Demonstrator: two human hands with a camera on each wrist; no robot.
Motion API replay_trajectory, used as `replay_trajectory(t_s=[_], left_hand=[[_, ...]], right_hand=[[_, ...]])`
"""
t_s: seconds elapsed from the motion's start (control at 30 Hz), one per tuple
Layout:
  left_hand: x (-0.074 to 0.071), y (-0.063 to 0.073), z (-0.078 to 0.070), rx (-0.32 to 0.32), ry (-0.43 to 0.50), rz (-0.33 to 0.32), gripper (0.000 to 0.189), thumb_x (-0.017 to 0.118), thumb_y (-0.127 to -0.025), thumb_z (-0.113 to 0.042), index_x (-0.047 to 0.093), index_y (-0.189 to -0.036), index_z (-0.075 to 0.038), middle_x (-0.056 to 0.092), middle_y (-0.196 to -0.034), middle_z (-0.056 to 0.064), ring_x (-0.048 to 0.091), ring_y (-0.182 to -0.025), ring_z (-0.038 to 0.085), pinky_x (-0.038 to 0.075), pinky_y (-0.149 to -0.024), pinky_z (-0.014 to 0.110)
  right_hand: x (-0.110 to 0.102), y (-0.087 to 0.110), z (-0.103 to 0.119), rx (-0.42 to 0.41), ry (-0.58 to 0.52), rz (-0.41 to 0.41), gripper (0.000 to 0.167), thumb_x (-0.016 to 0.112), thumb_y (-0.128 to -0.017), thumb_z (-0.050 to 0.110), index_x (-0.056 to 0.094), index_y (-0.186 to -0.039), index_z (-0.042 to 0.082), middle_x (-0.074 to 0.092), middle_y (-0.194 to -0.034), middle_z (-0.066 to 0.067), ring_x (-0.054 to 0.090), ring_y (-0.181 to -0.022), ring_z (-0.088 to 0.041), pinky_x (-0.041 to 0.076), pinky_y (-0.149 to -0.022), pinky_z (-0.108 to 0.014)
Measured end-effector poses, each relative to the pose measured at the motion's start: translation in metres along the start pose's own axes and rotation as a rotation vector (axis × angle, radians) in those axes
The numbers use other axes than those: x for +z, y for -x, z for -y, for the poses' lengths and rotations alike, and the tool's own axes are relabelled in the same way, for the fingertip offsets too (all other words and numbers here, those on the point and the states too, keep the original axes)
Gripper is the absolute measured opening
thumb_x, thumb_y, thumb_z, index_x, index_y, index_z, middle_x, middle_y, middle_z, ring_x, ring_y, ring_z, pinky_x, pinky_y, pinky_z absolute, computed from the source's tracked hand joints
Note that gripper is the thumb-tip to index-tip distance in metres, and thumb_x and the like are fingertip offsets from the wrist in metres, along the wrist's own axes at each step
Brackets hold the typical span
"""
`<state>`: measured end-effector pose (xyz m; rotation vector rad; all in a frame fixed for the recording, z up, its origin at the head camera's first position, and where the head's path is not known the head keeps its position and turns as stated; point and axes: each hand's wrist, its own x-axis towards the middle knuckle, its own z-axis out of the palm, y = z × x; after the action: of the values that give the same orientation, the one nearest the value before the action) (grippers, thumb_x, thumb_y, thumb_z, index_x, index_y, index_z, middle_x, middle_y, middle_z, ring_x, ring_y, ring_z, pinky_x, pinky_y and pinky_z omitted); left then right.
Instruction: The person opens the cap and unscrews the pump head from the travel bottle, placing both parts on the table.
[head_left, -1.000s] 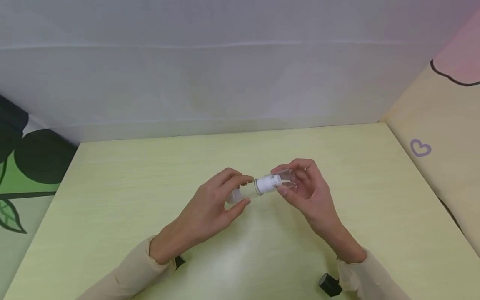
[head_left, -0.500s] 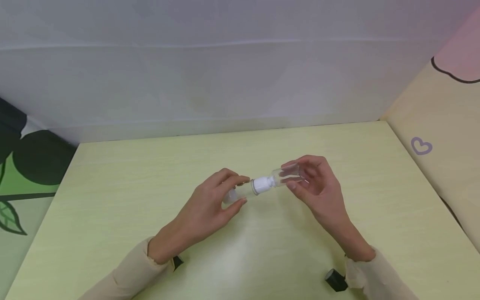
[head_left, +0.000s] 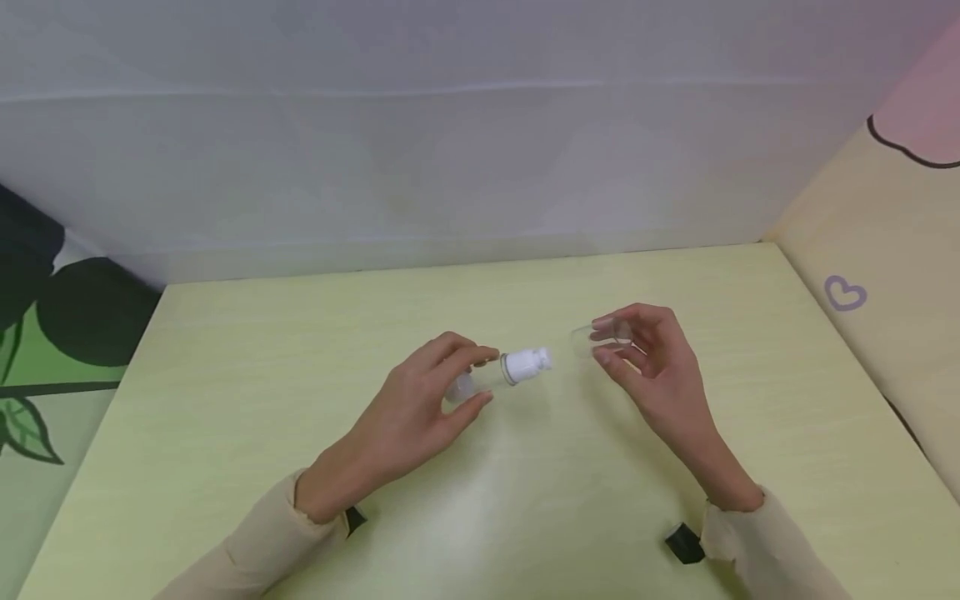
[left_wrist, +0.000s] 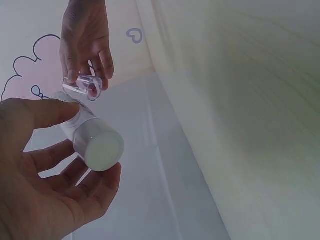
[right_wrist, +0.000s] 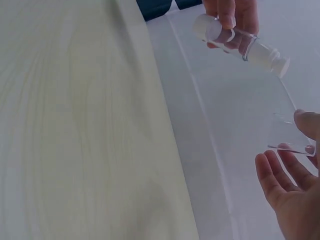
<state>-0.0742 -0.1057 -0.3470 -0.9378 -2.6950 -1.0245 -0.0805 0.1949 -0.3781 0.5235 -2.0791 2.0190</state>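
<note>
A small clear pump bottle (head_left: 489, 380) with a white pump top (head_left: 527, 365) lies sideways in the grip of my left hand (head_left: 420, 400), thumb on one side and fingers on the other. Its pump end points right, and its round base (left_wrist: 105, 151) faces the left wrist camera. Between thumb and fingers, my right hand (head_left: 660, 375) holds a clear cap (head_left: 600, 337), its mouth towards the pump. A gap separates cap and bottle. Both are held above the table. In the right wrist view the cap (right_wrist: 290, 132) is faint, partly cut off by the frame edge.
The pale yellow table (head_left: 300, 333) meets a grey-white back wall (head_left: 450, 167). A side panel with a purple heart (head_left: 845, 293) stands at right, a green and black patterned panel (head_left: 82, 312) at left. Black pieces (head_left: 685, 543) show beside both sleeves.
The clear cap has come off the pump top. My right hand has carried it right and slightly away from me, widening the gap. The left hand and bottle have barely shifted.
</note>
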Motion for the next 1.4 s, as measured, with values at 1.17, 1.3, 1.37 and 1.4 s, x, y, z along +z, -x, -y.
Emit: replay_trajectory(t_s=[1.17, 1.3, 1.37, 1.4], left_hand=[[-0.006, 0.013, -0.001, -0.031, 0.001, -0.045, 0.041, 0.081, -0.092, -0.015, 0.067, -0.132, -0.015, 0.065, -0.121, -0.004, 0.063, -0.1, 0.011, 0.059, -0.08, 0.029], [-0.008, 0.014, -0.001, -0.033, 0.0, -0.053, 0.042, 0.081, -0.092, -0.015, 0.068, -0.131, -0.015, 0.065, -0.121, -0.005, 0.064, -0.099, 0.01, 0.06, -0.08, 0.029], [-0.009, 0.014, -0.001, -0.032, 0.001, -0.056, 0.042, 0.082, -0.091, -0.015, 0.068, -0.131, -0.015, 0.065, -0.121, -0.004, 0.064, -0.099, 0.01, 0.06, -0.08, 0.029], [-0.009, 0.014, -0.001, -0.031, 0.002, -0.057, 0.042, 0.081, -0.092, -0.015, 0.068, -0.131, -0.015, 0.065, -0.121, -0.004, 0.064, -0.1, 0.01, 0.06, -0.08, 0.029]], right_hand=[[-0.031, -0.001, -0.027, 0.251, 0.594, 0.056, 0.045, 0.073, -0.097, 0.005, 0.051, -0.136, 0.005, 0.067, -0.126, -0.015, 0.065, -0.119, -0.027, 0.059, -0.096, -0.024], [-0.032, -0.002, -0.027, 0.304, 0.622, 0.084, 0.045, 0.071, -0.098, 0.004, 0.049, -0.136, 0.004, 0.065, -0.128, -0.017, 0.064, -0.123, -0.034, 0.058, -0.101, -0.045], [-0.033, -0.003, -0.026, 0.33, 0.632, 0.097, 0.045, 0.07, -0.098, 0.003, 0.048, -0.137, 0.004, 0.064, -0.13, -0.018, 0.063, -0.124, -0.036, 0.057, -0.103, -0.049], [-0.033, -0.003, -0.025, 0.343, 0.633, 0.101, 0.045, 0.07, -0.098, 0.003, 0.048, -0.137, 0.004, 0.064, -0.131, -0.019, 0.063, -0.125, -0.036, 0.057, -0.103, -0.051]])
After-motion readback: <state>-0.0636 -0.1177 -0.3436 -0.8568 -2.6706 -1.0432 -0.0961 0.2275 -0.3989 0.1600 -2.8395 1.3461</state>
